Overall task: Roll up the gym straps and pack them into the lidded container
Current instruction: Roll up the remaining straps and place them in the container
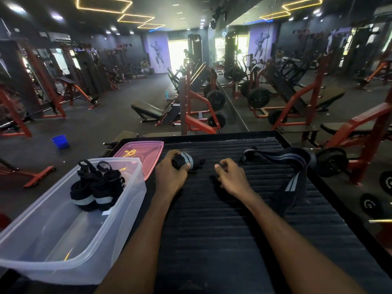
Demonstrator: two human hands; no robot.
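Packing progress: we judge the job a little past halfway; two rolls are stowed, a third is nearly wound, one strap is untouched, and the lid is yet to go on
Clear container (pixel 118 217): one; we see it open at the left of the ribbed black platform (pixel 212 219)
Pink lid (pixel 146 151): one; we find it off, lying just behind the container
Unrolled strap (pixel 294 166): one; it lies flat and looped at the right, apart from both hands; we still have to roll it
Rolled straps in the container (pixel 96 193): two; black with grey bands, they stand side by side
Roll in hand (pixel 183 161): one; on the platform, its short tail reaching right
Left hand (pixel 169 175): we see it curled round that roll
Right hand (pixel 230 175): fingers curled and pinching something dark; we cannot tell whether it is the tail
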